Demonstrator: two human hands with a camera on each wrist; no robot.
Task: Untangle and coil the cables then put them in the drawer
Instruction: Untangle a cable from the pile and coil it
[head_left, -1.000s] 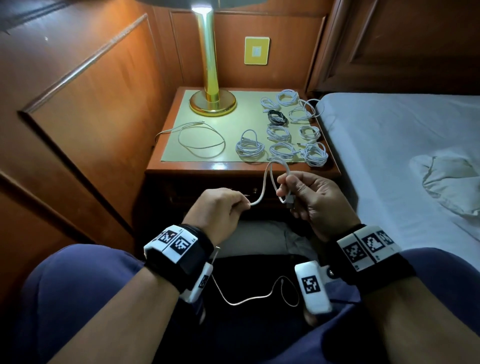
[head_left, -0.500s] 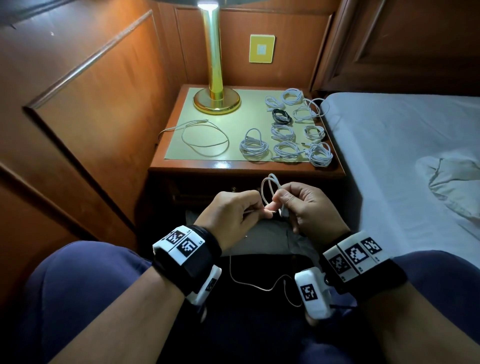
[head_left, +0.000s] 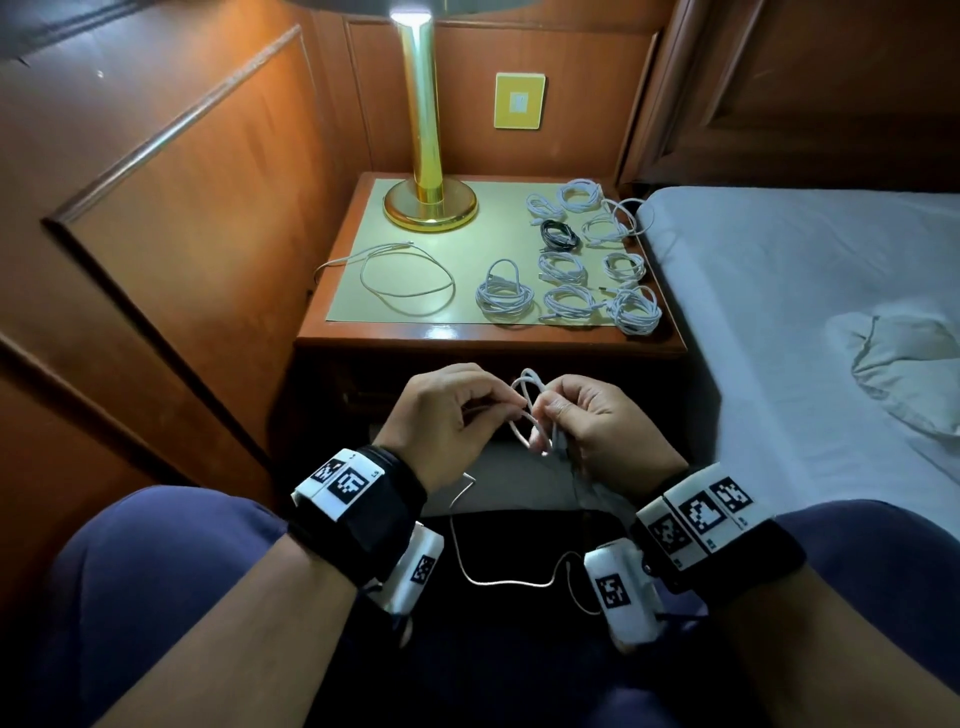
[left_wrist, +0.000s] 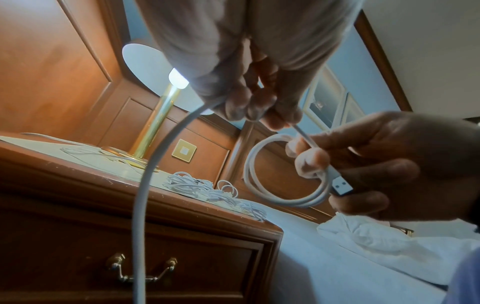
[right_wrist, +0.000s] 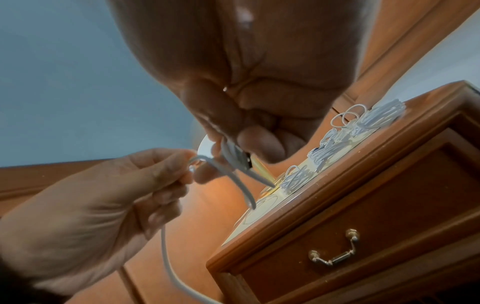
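Cable (head_left: 530, 415) apparently pinched by both hands

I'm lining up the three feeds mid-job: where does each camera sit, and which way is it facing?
Head: worn on the head, looking forward and down at the nightstand; both hands, wristbands and knees show.
Left wrist: under the left hand, looking up along it towards the lamp; the right hand shows too.
Right wrist: under the right hand, looking up towards the closed drawer; the left hand shows.
All three share the white cable held in both hands.
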